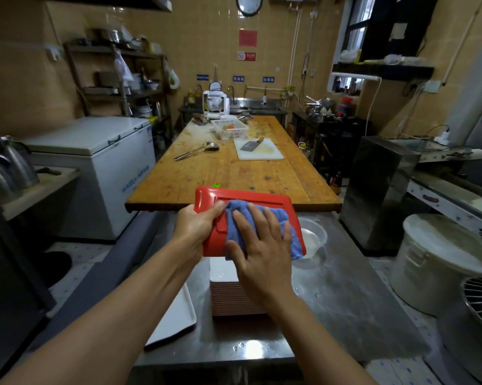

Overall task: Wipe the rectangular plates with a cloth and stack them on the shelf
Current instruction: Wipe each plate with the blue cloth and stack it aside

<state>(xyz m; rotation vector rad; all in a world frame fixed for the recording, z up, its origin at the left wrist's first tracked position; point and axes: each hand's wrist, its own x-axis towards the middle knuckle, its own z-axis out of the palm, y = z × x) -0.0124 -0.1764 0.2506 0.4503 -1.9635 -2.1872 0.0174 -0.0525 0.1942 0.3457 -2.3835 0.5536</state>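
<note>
A long wooden table (234, 173) runs up the middle of the frame, carrying a metal ladle (196, 151), a white cutting board (262, 152) with a cleaver (251, 144) lying on it, and a white plastic basket (230, 129) further back. At left stands a white chest freezer (101, 162) with a metal rack (123, 79) of kitchenware behind it, and metal kettles (9, 165) sit at the far left edge. At top centre a round clock (249, 4) hangs on the tiled wall, while a large white lidded tub (434, 262) stands at lower right beside a wire fan guard (479, 301).
</note>
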